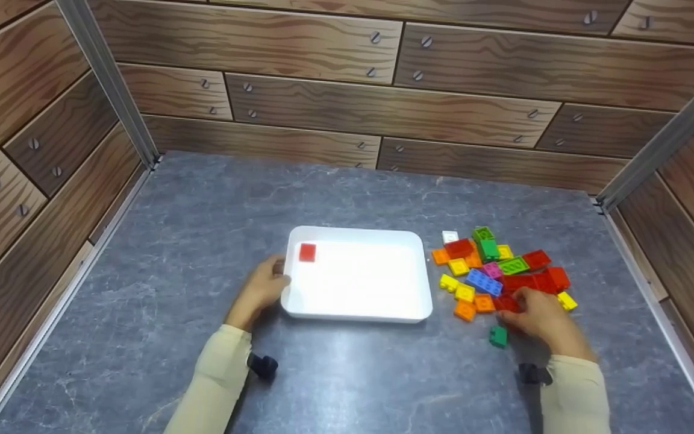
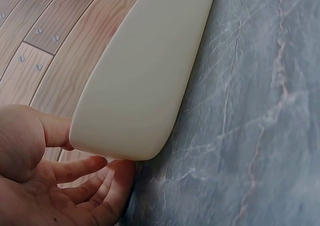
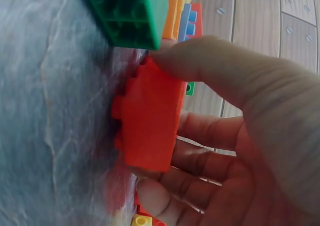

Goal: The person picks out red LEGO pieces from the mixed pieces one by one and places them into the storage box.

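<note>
The tray (image 1: 359, 280) is white, the bricks (image 1: 484, 282) multicoloured.

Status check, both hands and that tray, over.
Left hand gripping white tray by its left side. Right hand pinching red building brick. Red square piece inside tray; green building brick close to right hand.

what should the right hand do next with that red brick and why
Probably raise the red rectangular plastic brick clear of the multicoloured plastic brick pile: the right hand has its thumb and fingers at the brick's opposite ends, while the left hand holds the white rectangular tray, where one red square piece lies with bare room beside it.
</note>
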The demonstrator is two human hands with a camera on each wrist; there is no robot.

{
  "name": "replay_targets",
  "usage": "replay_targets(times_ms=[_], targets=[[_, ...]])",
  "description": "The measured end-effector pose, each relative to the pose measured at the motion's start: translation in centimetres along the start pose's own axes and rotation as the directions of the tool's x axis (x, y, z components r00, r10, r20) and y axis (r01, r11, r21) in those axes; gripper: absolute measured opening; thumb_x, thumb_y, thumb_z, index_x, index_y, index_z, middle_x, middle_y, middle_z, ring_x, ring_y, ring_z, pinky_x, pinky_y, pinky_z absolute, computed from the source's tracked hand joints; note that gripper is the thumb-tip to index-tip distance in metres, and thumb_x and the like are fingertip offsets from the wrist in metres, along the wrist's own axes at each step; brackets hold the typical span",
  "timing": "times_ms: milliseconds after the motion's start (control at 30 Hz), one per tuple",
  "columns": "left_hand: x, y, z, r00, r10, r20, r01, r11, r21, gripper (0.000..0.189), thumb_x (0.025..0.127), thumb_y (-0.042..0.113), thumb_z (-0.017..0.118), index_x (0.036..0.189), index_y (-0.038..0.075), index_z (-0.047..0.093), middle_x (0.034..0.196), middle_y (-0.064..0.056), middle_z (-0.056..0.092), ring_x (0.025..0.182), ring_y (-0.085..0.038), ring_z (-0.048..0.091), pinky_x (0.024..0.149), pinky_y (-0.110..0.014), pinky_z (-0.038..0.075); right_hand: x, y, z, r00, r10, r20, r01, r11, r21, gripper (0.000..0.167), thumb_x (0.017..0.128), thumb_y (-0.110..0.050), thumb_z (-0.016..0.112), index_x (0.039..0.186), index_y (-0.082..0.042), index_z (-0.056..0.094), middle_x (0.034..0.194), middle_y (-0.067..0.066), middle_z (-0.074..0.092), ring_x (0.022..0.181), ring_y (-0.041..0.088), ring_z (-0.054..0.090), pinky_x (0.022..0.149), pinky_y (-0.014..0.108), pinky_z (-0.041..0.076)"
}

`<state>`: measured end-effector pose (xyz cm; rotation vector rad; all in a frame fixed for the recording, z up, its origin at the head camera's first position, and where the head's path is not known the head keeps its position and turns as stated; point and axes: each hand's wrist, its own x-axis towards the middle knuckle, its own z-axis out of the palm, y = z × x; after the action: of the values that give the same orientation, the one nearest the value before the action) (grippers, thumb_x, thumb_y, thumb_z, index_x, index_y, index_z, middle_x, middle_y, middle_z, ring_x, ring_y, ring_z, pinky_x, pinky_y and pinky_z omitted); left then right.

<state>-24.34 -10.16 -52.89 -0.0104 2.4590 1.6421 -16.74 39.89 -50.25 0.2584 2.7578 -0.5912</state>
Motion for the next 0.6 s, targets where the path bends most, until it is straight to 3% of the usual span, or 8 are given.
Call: replay_targets(times_ms=[167, 367, 500, 600], targets=[[0.0, 0.0, -0.1, 1.000, 0.000, -0.003, 0.000, 1.000, 0.018, 0.049, 0.089, -0.003, 0.053, 0.137, -0.011, 0.052, 0.125, -0.029, 0.063, 0.114, -0.040, 0.061, 0.100, -0.049, 0.052, -0.2, 0.0, -0.5, 1.000, -0.009, -0.015, 0.009, 1.000, 0.005, 0.065, 0.092, -0.033, 0.075, 0.126, 0.018, 0.053, 0.110, 0.032, 0.063, 0.094, 0.039, 0.059, 0.087, 0.058, 0.054], [0.0, -0.1, -0.1, 1.000, -0.003, 0.000, 0.003, 1.000, 0.014, 0.050, 0.089, -0.003, 0.052, 0.138, -0.011, 0.051, 0.126, -0.029, 0.062, 0.116, -0.041, 0.061, 0.101, -0.049, 0.051, -1.6, -0.6, -1.7, 0.980, -0.092, -0.177, 0.096, 0.995, 0.015, 0.059, 0.091, -0.027, 0.074, 0.125, 0.017, 0.053, 0.104, 0.031, 0.064, 0.091, 0.041, 0.061, 0.080, 0.057, 0.055], [0.0, -0.1, -0.1, 1.000, 0.002, 0.000, -0.002, 1.000, 0.001, 0.050, 0.089, -0.003, 0.053, 0.138, -0.012, 0.050, 0.125, -0.029, 0.062, 0.115, -0.041, 0.061, 0.100, -0.048, 0.052, -2.3, -1.5, -2.3, 0.940, -0.134, -0.313, 0.152, 0.988, 0.036, 0.057, 0.091, -0.024, 0.075, 0.125, 0.015, 0.053, 0.110, 0.033, 0.063, 0.093, 0.043, 0.061, 0.082, 0.058, 0.055], [0.0, -0.2, 0.0, 1.000, -0.008, -0.006, 0.008, 1.000, -0.003, 0.051, 0.089, -0.002, 0.053, 0.139, -0.011, 0.051, 0.125, -0.028, 0.063, 0.115, -0.039, 0.061, 0.100, -0.048, 0.052, -2.5, -2.2, -2.3, 0.879, -0.169, -0.446, 0.216, 0.975, 0.055, 0.051, 0.088, -0.019, 0.076, 0.124, 0.010, 0.054, 0.109, 0.031, 0.064, 0.092, 0.040, 0.062, 0.082, 0.047, 0.057]])
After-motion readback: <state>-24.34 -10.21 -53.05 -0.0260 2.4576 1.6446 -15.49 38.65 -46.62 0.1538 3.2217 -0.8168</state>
